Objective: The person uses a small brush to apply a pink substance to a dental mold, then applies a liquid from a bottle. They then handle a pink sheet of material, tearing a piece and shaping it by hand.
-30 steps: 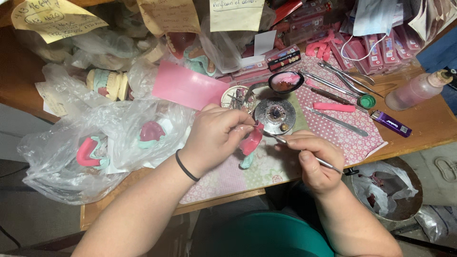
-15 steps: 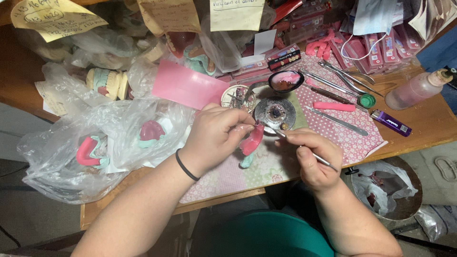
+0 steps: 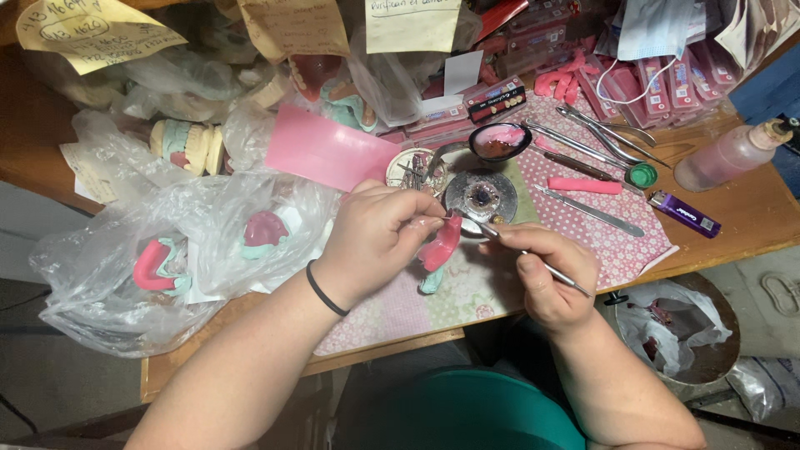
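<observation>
My left hand (image 3: 375, 237) grips a pink wax denture base (image 3: 439, 246) on a pale green cast, held just above the patterned mat (image 3: 500, 275). My right hand (image 3: 546, 271) holds a thin metal wax tool (image 3: 508, 244) like a pen, its tip against the top of the pink base. Right behind the tool's tip sits a round metal burner lid (image 3: 482, 197). A black band circles my left wrist.
A pink wax sheet (image 3: 325, 152), a spoon with pink wax (image 3: 498, 142), metal instruments (image 3: 596, 133), a purple lighter (image 3: 683, 212) and a squeeze bottle (image 3: 733, 156) lie on the wooden desk. Plastic bags with dental casts (image 3: 167, 258) fill the left. A bin (image 3: 692, 333) stands lower right.
The tool's tip has moved up from beside the denture base to its upper edge near the burner lid. My left hand has hardly moved.
</observation>
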